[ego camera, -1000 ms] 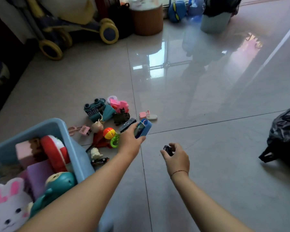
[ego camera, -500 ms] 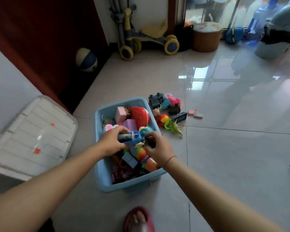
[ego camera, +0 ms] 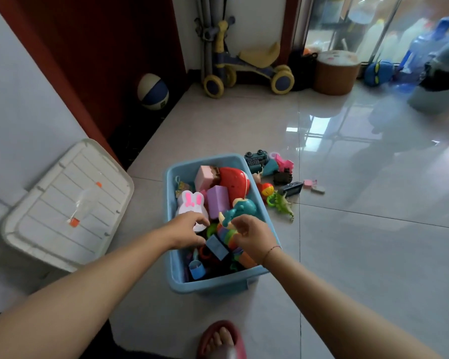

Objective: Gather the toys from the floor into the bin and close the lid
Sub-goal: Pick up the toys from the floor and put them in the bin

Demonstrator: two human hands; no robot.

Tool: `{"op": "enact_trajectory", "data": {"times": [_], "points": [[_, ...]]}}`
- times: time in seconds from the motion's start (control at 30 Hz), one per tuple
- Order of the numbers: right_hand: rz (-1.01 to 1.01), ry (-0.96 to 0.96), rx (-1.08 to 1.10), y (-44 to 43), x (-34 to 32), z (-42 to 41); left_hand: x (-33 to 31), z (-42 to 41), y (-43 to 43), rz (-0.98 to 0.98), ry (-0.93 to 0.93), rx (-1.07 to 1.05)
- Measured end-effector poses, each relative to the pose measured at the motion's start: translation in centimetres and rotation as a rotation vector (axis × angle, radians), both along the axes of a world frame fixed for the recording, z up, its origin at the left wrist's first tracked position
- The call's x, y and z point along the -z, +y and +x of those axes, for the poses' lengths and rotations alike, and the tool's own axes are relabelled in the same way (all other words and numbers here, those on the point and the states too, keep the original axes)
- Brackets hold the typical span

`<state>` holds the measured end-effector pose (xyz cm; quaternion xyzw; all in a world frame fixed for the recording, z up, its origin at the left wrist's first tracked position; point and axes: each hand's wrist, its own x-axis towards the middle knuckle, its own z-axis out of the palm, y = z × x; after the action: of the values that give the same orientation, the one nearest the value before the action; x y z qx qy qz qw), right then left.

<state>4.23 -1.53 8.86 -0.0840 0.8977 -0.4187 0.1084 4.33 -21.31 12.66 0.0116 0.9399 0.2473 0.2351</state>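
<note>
A person reaches both arms over the blue bin (ego camera: 210, 284), which stands packed with toys on the tiled floor. The left hand (ego camera: 189, 231) hangs above a white bunny toy (ego camera: 192, 203) with fingers loose and empty, the blue toy it gripped half a second ago gone from its grasp. The right hand (ego camera: 253, 235) curls downward over the bin; the small dark toy it pinched no longer shows, and whether it holds anything cannot be told. A cluster of toys (ego camera: 275, 174) remains on the floor just right of the bin. The white lid (ego camera: 68, 203) lies off to the left.
</note>
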Motion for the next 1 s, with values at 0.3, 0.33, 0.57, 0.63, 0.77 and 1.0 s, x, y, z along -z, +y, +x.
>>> {"op": "enact_trajectory", "data": {"times": [0.3,0.33,0.57,0.63,0.77,1.0], "points": [[0.02,0.136,0.399,8.1,2.7,-6.7,1.7,-6.4,8.7,0.101,0.355,-0.153],[0.043,0.109,0.404,9.1,3.6,-7.6,2.1,-7.3,9.5,0.073,0.395,-0.163],[0.09,-0.031,0.414,12.6,10.4,-14.0,5.7,-14.6,14.3,-0.034,0.589,-0.025],[0.09,-0.065,0.427,12.9,12.2,-15.7,6.4,-17.4,16.9,-0.046,0.585,0.063],[0.109,-0.142,0.434,13.5,16.0,-18.0,10.1,-22.5,22.1,-0.189,0.31,0.051],[0.206,-0.162,0.41,13.5,21.6,-20.0,21.6,-27.0,23.2,-0.35,-0.282,-0.227]]}}
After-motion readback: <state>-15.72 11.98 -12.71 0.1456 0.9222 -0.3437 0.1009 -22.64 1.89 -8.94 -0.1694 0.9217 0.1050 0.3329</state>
